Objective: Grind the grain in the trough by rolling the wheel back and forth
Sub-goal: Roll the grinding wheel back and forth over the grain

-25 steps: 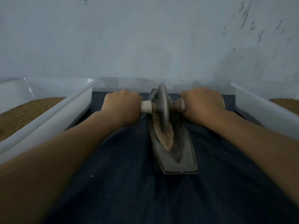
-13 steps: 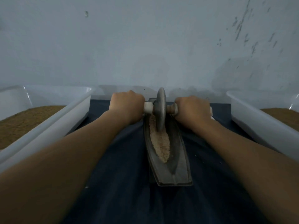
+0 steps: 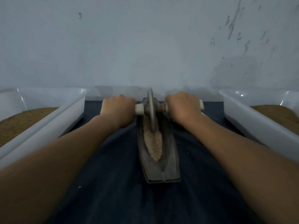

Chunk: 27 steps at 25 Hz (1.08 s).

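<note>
1. The grinding stroke is in hand: the wheel (image 3: 151,109) stands upright at the far end of the trough (image 3: 169,160), its rim down in the groove.
2. The left hand (image 3: 117,110) and right hand (image 3: 182,109) are each closed in a fist round the axle handle (image 3: 139,109), one on either side of the wheel.
3. The grain (image 3: 152,143) lies as a pale strip in the groove, from under the wheel toward the near end, which is bare.
4. The next move is probably a pull back over the strip, with even pressure from both hands so the wheel stays upright.
5. The trough rests on a dark cloth (image 3: 113,183); whether a table lies beneath is hidden.
6. A white tub (image 3: 53,125) on the left and another (image 3: 258,126) on the right hold brown meal; a pale, scuffed wall (image 3: 145,46) rises behind.
</note>
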Motion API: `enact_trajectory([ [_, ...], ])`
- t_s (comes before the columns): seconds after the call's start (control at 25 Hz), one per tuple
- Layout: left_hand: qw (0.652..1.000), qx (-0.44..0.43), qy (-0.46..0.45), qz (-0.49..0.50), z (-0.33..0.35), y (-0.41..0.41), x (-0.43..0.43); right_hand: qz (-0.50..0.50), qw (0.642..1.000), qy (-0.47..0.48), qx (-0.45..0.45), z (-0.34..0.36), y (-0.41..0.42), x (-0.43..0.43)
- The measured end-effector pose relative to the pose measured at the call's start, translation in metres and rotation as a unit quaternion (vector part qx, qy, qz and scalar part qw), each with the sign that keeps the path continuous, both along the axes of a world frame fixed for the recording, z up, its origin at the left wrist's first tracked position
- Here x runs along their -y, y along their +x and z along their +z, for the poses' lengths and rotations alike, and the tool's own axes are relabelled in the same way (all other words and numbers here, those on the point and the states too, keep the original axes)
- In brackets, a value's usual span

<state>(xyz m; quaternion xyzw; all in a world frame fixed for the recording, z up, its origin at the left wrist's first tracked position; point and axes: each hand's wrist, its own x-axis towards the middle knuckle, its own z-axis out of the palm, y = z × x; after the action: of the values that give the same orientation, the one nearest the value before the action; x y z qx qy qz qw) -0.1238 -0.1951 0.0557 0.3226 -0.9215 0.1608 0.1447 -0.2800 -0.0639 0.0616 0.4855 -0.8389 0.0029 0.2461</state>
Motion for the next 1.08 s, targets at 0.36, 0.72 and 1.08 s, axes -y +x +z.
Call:
enact_trajectory([
  [0.36,0.998,0.027,-0.027,-0.051,-0.005,0.052,-0.004,0.108,0.987,0.083,0.081,-0.006,-0.015,-0.061],
  [0.72,0.997,0.058,-0.001,-0.057,0.006,0.046,-0.013,0.074,0.994,0.047,0.067,-0.011,-0.009,-0.067],
  [1.08,0.995,0.004,-0.097,0.025,0.009,0.001,-0.01,0.003,0.996,0.008,0.089,-0.01,-0.009,-0.01],
])
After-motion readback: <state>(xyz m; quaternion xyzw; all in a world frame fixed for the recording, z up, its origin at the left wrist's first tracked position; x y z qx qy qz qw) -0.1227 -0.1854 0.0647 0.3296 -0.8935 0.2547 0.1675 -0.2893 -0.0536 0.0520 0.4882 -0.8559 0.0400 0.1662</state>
